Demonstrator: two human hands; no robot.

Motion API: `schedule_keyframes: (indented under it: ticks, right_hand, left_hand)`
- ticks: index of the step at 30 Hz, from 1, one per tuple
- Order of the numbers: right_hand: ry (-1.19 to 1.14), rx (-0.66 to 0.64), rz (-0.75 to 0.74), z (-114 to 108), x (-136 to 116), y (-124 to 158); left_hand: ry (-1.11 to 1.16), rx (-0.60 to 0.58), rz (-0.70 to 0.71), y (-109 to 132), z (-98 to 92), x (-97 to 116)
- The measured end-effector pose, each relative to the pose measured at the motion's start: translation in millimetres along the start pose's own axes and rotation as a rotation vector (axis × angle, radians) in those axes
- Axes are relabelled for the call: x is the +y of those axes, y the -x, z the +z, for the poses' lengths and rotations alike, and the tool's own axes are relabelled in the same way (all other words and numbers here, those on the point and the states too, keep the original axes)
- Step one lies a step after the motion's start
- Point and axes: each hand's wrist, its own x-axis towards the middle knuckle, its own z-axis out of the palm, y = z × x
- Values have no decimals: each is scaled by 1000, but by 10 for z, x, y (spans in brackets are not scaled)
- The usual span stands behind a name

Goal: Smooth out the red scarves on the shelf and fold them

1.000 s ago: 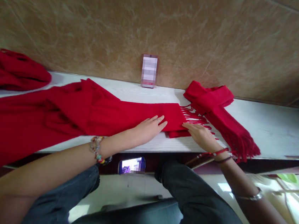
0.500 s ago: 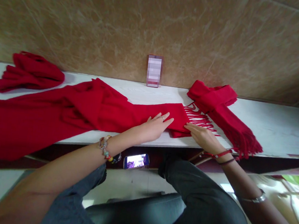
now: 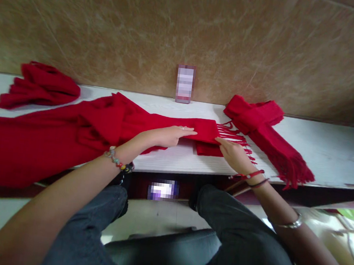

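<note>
A long red scarf [image 3: 69,138] lies along the white shelf [image 3: 320,152], and its fringed end [image 3: 230,134] is near the middle. My left hand [image 3: 167,135] pinches the near edge of the scarf's upper layer and lifts it off the shelf. My right hand [image 3: 233,153] grips the fringed end of the same scarf, its fingers closed on the cloth. A folded lower layer shows under the lifted edge.
A folded red scarf [image 3: 260,124] lies at the right on the shelf, another bundled one [image 3: 39,86] at the far left. A small card [image 3: 185,84] leans on the brown marble wall. Below are my knees in dark trousers and a phone [image 3: 163,190].
Both hands went from lying flat on the scarf to gripping it. The left hand has raised the scarf's near edge and moved it back toward the wall.
</note>
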Motion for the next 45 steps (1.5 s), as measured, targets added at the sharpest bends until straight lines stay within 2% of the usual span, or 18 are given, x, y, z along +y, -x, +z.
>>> schedule_keyframes:
  ticks: [2,5,7,11,17,20,23,25,27,29,32,37,39,41,45]
  right_hand:
    - [-118,41,-50,15,50,59]
    - [-179,13,-172,79,120,170]
    - [-180,-2,-211,125,157,225]
    - [-206,15,-214,168,188,262]
    - [-221,40,-216,159,160,291]
    - [-203,80,-211,102,154,217]
    - [-168,146,-142,19,142,-42]
    - [-102,114,-79,-4,105,-289]
    - [-11,15,-1,31,43,-522]
    - [60,-95,62,119,-20,-679]
    - [96,-197,149,271,-33,-731]
    - [115,-244,277,322,254,-561]
    - [143,-215,324,275,379,-523]
    - [149,-132,347,217,436,-549]
    - [68,42,263,177,298,-745]
  left_hand:
    - [3,-15,-5,85,13,109]
    - [-12,-161,-50,182,137,272]
    - [-15,-213,-75,208,216,330]
    - [-8,-234,-71,204,236,297]
    - [-10,-285,-67,238,101,231]
    - [9,-207,-62,125,26,249]
    - [-12,-27,-126,-156,37,236]
    - [-39,102,-190,-369,116,196]
    - [-33,147,-246,-534,231,142]
    - [-42,161,-280,-621,346,88]
    - [-87,187,-295,-636,450,40]
    - [-90,188,-312,-603,446,54]
    - [-74,187,-324,-596,423,67]
    - [-52,183,-326,-585,400,68]
    - [-8,176,-298,-549,365,22]
